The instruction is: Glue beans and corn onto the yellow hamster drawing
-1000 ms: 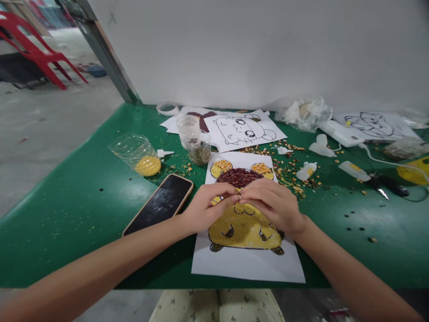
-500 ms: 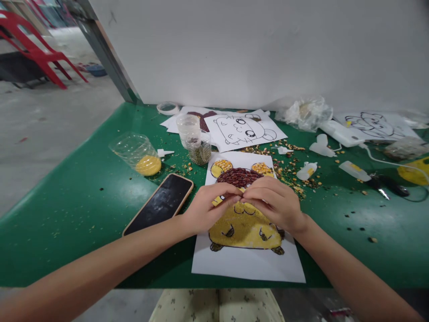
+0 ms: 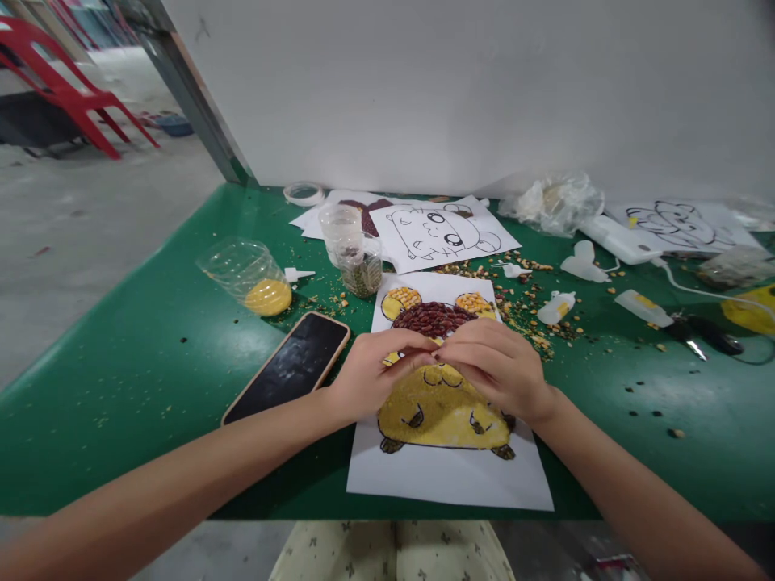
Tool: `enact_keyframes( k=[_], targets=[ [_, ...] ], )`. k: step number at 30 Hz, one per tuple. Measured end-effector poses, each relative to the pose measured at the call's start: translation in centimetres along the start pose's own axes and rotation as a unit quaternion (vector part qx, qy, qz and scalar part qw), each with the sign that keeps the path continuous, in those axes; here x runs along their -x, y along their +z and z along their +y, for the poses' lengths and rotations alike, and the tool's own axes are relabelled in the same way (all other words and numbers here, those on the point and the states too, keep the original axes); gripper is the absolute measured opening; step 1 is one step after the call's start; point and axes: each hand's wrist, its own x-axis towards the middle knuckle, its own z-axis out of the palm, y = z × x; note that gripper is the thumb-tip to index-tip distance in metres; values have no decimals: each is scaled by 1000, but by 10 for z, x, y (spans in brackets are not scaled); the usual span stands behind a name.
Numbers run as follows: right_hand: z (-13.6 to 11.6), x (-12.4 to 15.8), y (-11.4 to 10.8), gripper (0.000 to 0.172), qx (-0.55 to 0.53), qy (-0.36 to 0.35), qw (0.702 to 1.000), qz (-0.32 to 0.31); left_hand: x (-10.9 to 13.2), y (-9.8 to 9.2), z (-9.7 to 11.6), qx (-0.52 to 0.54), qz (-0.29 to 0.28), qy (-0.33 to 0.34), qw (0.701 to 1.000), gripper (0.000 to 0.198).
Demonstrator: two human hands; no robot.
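A white sheet with a hamster picture [image 3: 445, 411] lies in front of me, its body covered in fine yellow grains. Dark red beans [image 3: 433, 319] fill the top of its head, and yellow corn kernels [image 3: 404, 297] sit on the ears. Over the face, my left hand [image 3: 379, 367] pinches thumb to fingers. Against its fingertips press those of my right hand [image 3: 500, 363], also closed in a pinch. Something tiny and dark seems to show where the fingertips meet; what it is I cannot make out.
A phone [image 3: 287, 367] lies left of the sheet. Behind it stand a clear jar of yellow grains [image 3: 266, 297] and a cup of green beans [image 3: 362, 278]. Scattered seeds [image 3: 533, 327], glue bottles [image 3: 555, 308], a glue gun [image 3: 623, 240] and another hamster drawing [image 3: 445, 234] lie around.
Both hands stay almost where they were, fingertips together over the face. The right fingertips have shifted very slightly; the rest of the table looks the same.
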Motion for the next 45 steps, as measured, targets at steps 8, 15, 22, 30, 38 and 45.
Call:
enact_keyframes(
  k=[8, 15, 22, 30, 38, 45],
  targets=[
    [-4, -1, -1, 16, 22, -8, 1000, 11, 1, -2, 2, 29, -28, -17, 999, 10],
    [-7, -3, 0, 15, -6, -9, 1000, 17, 0, -3, 3, 31, -43, -10, 999, 11],
    [-6, 1, 2, 16, -12, 1, 1000, 16, 0, -2, 2, 37, -44, -1, 998, 12],
    [-8, 0, -1, 13, -4, 4, 1000, 25, 0, -3, 2, 57, -42, -18, 997, 12],
    [-8, -1, 0, 15, -3, -5, 1000, 3, 0, -3, 1, 30, -41, 4, 999, 13],
    [-8, 1, 0, 15, -18, 6, 1000, 16, 1, -2, 1, 13, -40, 5, 999, 13]
  ],
)
